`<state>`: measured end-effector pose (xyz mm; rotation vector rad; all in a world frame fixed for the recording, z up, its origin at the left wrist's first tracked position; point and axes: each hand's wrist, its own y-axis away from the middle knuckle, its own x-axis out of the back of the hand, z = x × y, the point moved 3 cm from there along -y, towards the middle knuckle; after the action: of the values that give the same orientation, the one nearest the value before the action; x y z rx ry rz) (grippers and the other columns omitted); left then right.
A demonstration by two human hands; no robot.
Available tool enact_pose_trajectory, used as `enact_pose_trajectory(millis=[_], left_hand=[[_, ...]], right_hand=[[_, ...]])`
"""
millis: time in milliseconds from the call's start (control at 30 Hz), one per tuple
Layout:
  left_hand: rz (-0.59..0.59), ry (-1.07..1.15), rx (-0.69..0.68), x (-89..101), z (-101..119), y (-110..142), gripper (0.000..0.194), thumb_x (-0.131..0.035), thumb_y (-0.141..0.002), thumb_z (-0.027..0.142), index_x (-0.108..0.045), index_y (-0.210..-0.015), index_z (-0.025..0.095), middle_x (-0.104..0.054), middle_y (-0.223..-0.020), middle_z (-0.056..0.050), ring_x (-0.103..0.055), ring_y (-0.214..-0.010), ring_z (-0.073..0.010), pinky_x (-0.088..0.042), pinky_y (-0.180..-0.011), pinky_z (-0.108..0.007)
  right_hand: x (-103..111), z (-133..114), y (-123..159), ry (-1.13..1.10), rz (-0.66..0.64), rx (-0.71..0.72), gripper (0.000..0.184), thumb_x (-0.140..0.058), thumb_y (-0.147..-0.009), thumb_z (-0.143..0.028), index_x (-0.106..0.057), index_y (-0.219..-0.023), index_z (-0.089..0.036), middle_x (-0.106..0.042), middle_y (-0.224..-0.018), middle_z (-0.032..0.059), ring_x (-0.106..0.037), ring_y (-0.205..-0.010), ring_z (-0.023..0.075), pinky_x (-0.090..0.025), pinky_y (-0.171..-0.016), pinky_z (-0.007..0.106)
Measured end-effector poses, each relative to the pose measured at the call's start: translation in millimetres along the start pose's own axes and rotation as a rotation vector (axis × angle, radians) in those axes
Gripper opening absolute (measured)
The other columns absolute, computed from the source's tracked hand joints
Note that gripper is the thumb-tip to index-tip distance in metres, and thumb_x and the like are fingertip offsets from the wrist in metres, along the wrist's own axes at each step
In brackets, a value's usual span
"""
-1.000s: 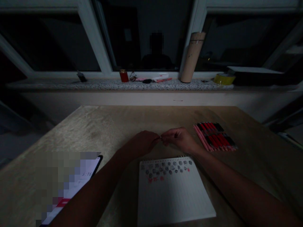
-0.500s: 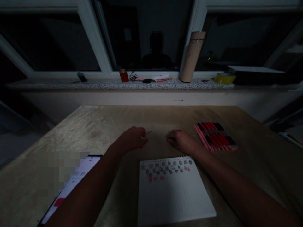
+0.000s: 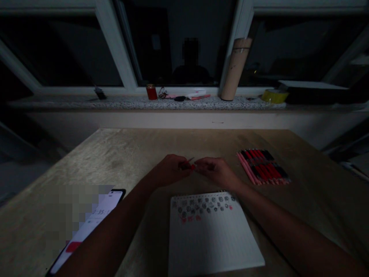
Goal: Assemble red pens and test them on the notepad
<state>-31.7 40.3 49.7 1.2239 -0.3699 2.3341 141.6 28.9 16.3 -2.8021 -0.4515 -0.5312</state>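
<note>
My left hand and my right hand meet just above the wooden table, beyond a white spiral notepad. Both are closed in a pinch around a thin red pen that lies between their fingertips, its tip pointing up and away. The notepad's top rows carry small dark round marks and a few red ones. A row of red and black pens lies on the table to the right of my right hand.
A lit phone lies at the lower left of the table. The stone window sill behind holds a red can, a cardboard tube, a yellow tape roll and small clutter. Dark windows stand behind.
Half a second ago my hands were apart, the left alone holding the pen. They have come together again around it, as a second ago.
</note>
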Motion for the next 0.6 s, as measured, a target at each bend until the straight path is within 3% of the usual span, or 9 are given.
enact_pose_trajectory(millis=[100,200,333,600], left_hand=[[0.041,0.032,-0.046,-4.1,9.7,1.5,0.026,-0.052,-0.077,0.037,-0.059,-0.068,0.013,-0.05,-0.057,0.003,-0.044,-0.054,-0.0094,-0.028,-0.051,-0.021],[0.095,0.089,-0.077,-3.7,11.4,1.8,0.028,-0.051,-0.079,0.039,-0.059,-0.073,0.013,-0.05,-0.06,0.003,-0.044,-0.056,-0.0095,-0.03,-0.052,-0.021],[0.099,0.138,-0.087,-0.6,10.5,2.1,0.032,-0.049,-0.081,0.043,-0.059,-0.077,0.013,-0.049,-0.061,0.003,-0.043,-0.056,-0.0092,-0.031,-0.053,-0.02],[0.055,0.111,-0.075,-5.5,14.3,2.7,0.034,-0.045,-0.084,0.043,-0.049,-0.065,0.015,-0.042,-0.055,0.005,-0.038,-0.052,-0.0081,-0.026,-0.05,-0.021]], right_hand=[[-3.2,-4.2,0.1,-0.26,0.01,-0.055,0.027,-0.065,-0.074,-0.038,-0.069,-0.086,-0.014,-0.067,-0.072,0.0033,-0.054,-0.056,0.0098,-0.039,-0.052,0.022],[7.5,-4.0,-1.0,-0.408,0.131,-0.091,0.024,-0.069,-0.071,-0.036,-0.07,-0.081,-0.014,-0.066,-0.065,0.0019,-0.054,-0.055,0.0096,-0.041,-0.055,0.023],[21.6,0.0,-3.5,-0.635,0.258,-0.065,0.023,-0.072,-0.07,-0.033,-0.07,-0.085,-0.017,-0.07,-0.077,0.0037,-0.059,-0.06,0.0109,-0.047,-0.063,0.025],[17.6,-4.3,-1.8,-0.684,0.282,-0.028,0.022,-0.072,-0.07,-0.032,-0.07,-0.086,-0.017,-0.07,-0.075,0.0035,-0.059,-0.06,0.0112,-0.047,-0.064,0.027]])
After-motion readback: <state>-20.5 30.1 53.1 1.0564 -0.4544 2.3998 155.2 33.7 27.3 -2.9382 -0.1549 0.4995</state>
